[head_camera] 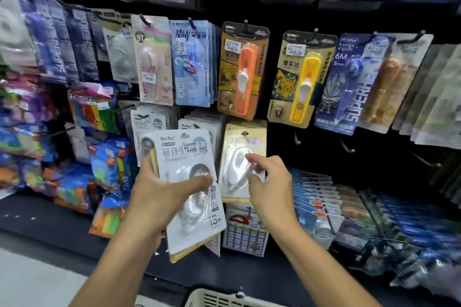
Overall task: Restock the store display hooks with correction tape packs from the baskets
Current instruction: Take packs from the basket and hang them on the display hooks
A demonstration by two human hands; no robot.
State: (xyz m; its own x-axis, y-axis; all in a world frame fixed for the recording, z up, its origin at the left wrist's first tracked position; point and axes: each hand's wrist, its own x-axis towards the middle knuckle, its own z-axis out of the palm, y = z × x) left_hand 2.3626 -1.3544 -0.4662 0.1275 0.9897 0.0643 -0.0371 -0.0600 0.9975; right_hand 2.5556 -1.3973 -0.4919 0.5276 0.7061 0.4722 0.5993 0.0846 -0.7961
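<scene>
- Display wall (287, 17) of black panel fills the view, hung in rows with carded stationery on hooks.
- Upper middle row: a peach pack, a blue stack, an orange pack (243, 70) and a yellow pack (300, 77) with a cartoon figure, each on its own hook, the orange and yellow apart with dark panel between them.
- To the right of the yellow one hang dark blue packs lettered "6M"; lower right, three bare hooks (348, 146) stick out of the panel.
- Lower right, rows of blue-edged packs (314, 197) lie stacked at a slant.
- A pale basket (224, 299) shows only its rim at the bottom edge, just below the arms.
- The left hand (159, 197) grips a small stack of correction tape packs (192, 182), white card in front and a yellow edge behind, thumb pressed across the front blister, held tilted just before the lower hooks.
- The right hand (268, 182) pinches the blister of a gold-carded pack (243, 142) that hangs from a hook just right of the held stack, forefinger and thumb curled on the clear plastic.
</scene>
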